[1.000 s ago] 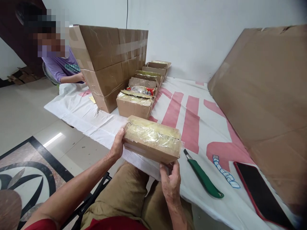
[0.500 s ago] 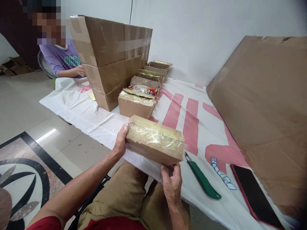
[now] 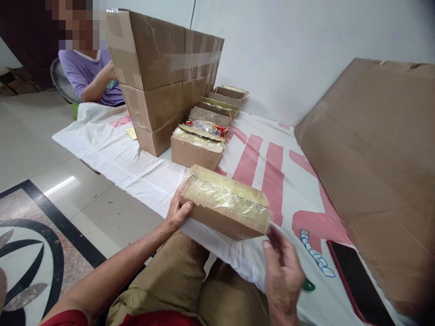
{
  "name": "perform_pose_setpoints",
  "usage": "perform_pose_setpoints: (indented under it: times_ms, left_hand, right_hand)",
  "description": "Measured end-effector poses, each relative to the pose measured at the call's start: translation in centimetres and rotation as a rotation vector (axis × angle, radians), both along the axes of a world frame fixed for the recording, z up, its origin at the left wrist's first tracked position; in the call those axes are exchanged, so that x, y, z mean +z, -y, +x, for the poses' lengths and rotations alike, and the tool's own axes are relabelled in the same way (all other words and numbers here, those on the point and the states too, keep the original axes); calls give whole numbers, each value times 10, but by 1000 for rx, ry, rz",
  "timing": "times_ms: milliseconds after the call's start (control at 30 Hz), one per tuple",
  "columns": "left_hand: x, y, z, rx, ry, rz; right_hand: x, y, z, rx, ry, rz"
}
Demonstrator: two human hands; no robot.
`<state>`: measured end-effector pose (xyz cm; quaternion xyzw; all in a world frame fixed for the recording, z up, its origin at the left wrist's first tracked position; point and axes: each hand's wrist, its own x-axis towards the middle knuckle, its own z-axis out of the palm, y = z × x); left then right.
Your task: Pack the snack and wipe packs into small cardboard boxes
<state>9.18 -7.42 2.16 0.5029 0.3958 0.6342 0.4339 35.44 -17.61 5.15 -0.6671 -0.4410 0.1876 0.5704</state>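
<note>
Probably stiff along its walls, the taped box [image 3: 222,222] is at the near edge of the cloth [image 3: 295,181], just above the lap [image 3: 176,271], though whether it rests there I cannot tell. Its weight does not show; the glossy tape [image 3: 217,194] over its top looks slippery, so the bare cardboard ends and lower corners should give the better hold. The left hand [image 3: 177,212] has that kind of grip, pinching the left end with the thumb on the near face. The right hand [image 3: 284,271], blurred, is half curled beside the right end, over a green tool [image 3: 308,285] with only its tip showing; whether it grips this I cannot tell. The row of cartons [image 3: 197,154] crowds the far left side, the phone [image 3: 360,280] and the cardboard sheet [image 3: 377,172] bound the right, and the widest room lies over the pink-marked cloth between them
</note>
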Motion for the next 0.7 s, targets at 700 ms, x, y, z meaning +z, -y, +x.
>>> perform_pose_setpoints:
  times_ms: [700]
  left_hand:
    - [-6, -3, 0, -40, -164, 210]
  right_hand:
    - [108, -74, -58, 546, 1099, 417]
